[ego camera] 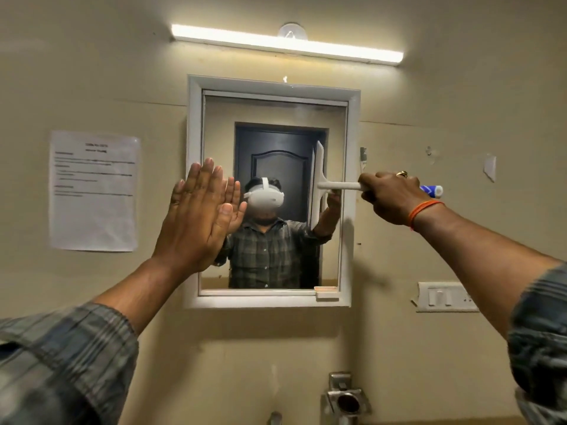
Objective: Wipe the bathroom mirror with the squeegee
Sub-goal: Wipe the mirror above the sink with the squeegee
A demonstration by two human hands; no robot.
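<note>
The right hand (389, 196) grasps the handle of the white squeegee (319, 187), fingers curled around it, and the blade stands upright against the right side of the mirror (270, 142). The left hand (198, 216) is released, its fingers straight and together, the palm raised flat at the mirror's left edge. A printed paper notice (93, 191) hangs on the wall left of that hand. A tube light (287, 44) glows above both hands, and a switch plate (445, 297) sits below the right forearm.

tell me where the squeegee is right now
In the head view the squeegee is at the right side of the mirror, blade upright against the glass, its handle gripped by the right hand.
</note>
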